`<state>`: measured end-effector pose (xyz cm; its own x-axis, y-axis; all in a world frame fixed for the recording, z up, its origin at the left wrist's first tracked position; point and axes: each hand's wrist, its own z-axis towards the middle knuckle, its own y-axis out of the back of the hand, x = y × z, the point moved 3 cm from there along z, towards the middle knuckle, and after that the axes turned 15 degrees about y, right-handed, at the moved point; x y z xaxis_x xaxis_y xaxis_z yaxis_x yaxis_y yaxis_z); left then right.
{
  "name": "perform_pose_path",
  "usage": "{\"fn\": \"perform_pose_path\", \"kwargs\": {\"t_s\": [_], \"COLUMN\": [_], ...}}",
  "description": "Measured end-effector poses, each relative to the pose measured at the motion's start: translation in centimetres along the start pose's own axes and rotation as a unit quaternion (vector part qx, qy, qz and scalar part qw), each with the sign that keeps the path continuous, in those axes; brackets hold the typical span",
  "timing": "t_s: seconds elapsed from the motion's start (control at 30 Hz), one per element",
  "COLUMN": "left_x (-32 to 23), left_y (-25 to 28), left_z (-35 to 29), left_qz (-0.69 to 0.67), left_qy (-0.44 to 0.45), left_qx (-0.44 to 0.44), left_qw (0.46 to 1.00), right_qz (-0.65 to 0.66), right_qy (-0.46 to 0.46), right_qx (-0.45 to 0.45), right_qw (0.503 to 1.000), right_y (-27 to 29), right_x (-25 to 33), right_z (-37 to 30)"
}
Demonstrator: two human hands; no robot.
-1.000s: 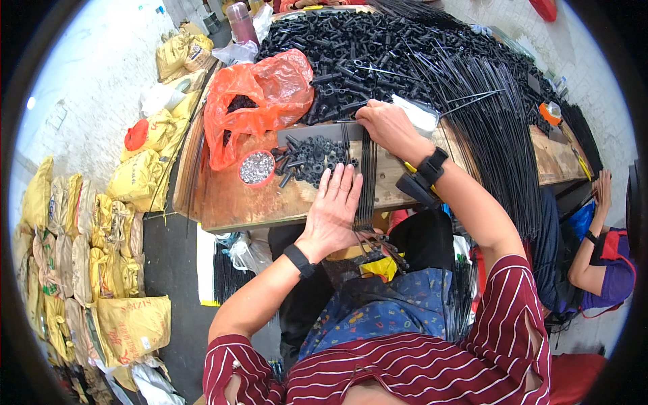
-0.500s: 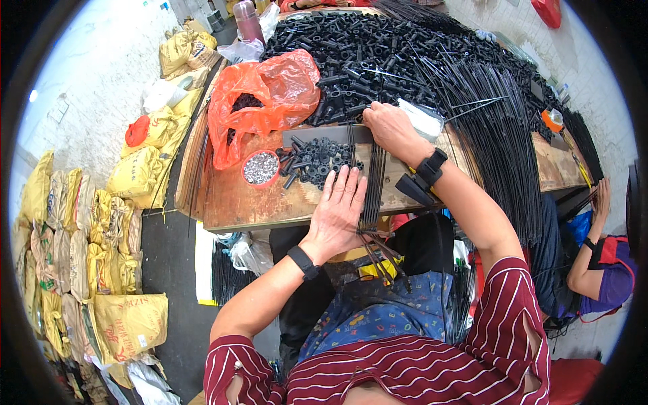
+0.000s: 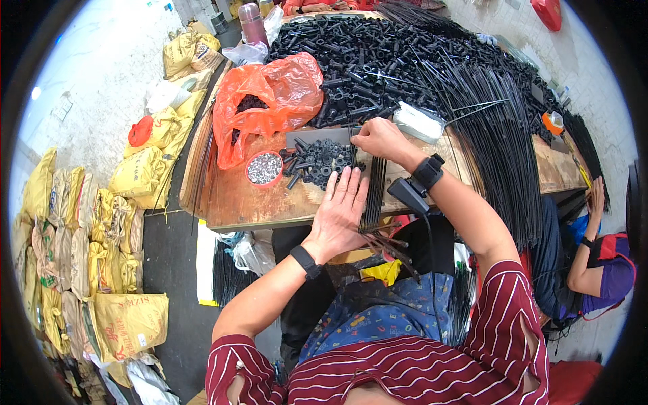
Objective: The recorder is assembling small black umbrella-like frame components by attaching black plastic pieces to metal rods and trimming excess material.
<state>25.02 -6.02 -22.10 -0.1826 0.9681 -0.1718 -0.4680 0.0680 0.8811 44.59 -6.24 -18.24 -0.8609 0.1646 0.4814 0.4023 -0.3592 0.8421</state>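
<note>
wooden table (image 3: 270,210) loaded | black tubular parts (image 3: 378,61) heaped far | red bag (image 3: 290,81) and red bowl (image 3: 265,186) of silver pieces (image 3: 264,167) set left | small dark parts (image 3: 325,158) piled centrally | black rods (image 3: 376,189) laid centre, right

The shirt (image 3: 405,368) is maroon with thin white stripes, and the apron (image 3: 378,307) is blue, scattered with small multicoloured figures. Both wristbands (image 3: 307,261) are black. The thin rods (image 3: 375,196) are black, as are the short tubes (image 3: 378,50) heaped on the brown wooden table (image 3: 270,210). Silvery bits (image 3: 264,167) fill a red bowl (image 3: 250,179). The plastic bag (image 3: 290,84) is translucent orange-red, the flask (image 3: 252,25) dusky pink, and the stacked sacks (image 3: 138,172) yellow and tan.
</note>
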Motion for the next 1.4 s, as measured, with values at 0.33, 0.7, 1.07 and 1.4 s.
{"fn": "perform_pose_path", "kwargs": {"t_s": [0.33,0.7,1.07,1.4], "left_x": [-0.1,0.3,0.0,-0.2], "left_y": [0.3,0.1,0.1,0.3], "left_z": [0.0,-0.2,-0.1,0.0], "left_qz": [-0.021,-0.033,-0.019,-0.013], "left_qy": [0.013,0.023,0.014,0.003], "left_qx": [0.01,0.005,-0.007,-0.002], "left_qw": [1.0,0.999,1.0,1.0], "right_qz": [0.13,0.541,0.694,0.714], "right_qy": [-0.063,-0.109,-0.073,-0.045], "right_qx": [0.018,0.038,0.033,0.023], "right_qw": [0.989,0.833,0.716,0.698], "right_y": [-0.4,1.1,0.8,1.0], "right_x": [-0.8,-0.6,-2.3,-2.0], "right_z": [-0.5,-2.8,-3.5,-4.2]}}
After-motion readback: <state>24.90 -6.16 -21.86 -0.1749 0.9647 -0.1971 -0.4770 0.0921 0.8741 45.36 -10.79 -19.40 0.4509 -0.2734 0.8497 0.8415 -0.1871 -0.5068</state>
